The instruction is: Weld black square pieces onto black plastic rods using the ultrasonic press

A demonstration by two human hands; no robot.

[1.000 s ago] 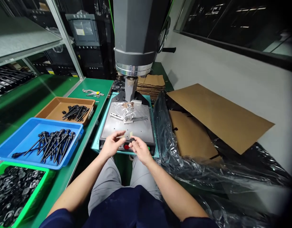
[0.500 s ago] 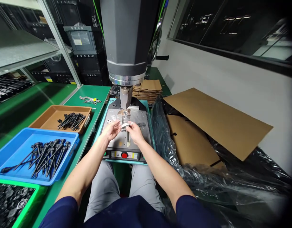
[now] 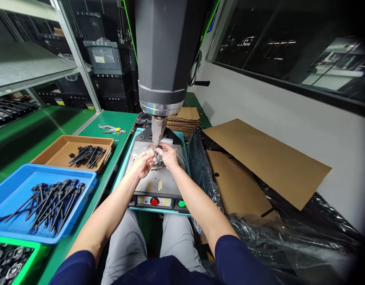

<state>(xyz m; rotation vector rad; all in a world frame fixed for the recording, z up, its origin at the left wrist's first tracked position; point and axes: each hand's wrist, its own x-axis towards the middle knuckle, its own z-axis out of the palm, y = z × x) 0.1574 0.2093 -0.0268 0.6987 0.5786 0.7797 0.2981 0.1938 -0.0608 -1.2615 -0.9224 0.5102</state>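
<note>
Head view, machine head point(image 3: 161, 51): fills the upper centre of the frame; I judge it best to work low, from the front.
Metal plate point(image 3: 173, 186): centre, below the machine head; a steady base for what I do.
Clear film point(image 3: 138, 149): around my fingers over the plate; I would keep it from bunching under them.
Left hand point(image 3: 143, 163): fingers drawn narrow mid-frame; I cannot tell whether they grip anything.
Right hand point(image 3: 170, 155): thumb and fingers pinched on the black part point(image 3: 159, 147).
Metal tip point(image 3: 158, 130): just above my fingertips; knuckles should stay clear.
Green button point(image 3: 181, 203): lower centre, right of the red button point(image 3: 154, 202); better left alone while fingers are here.
Black part: frame centre, beneath the metal tip; a light, square pinch should serve, though its underside is hidden.
</note>
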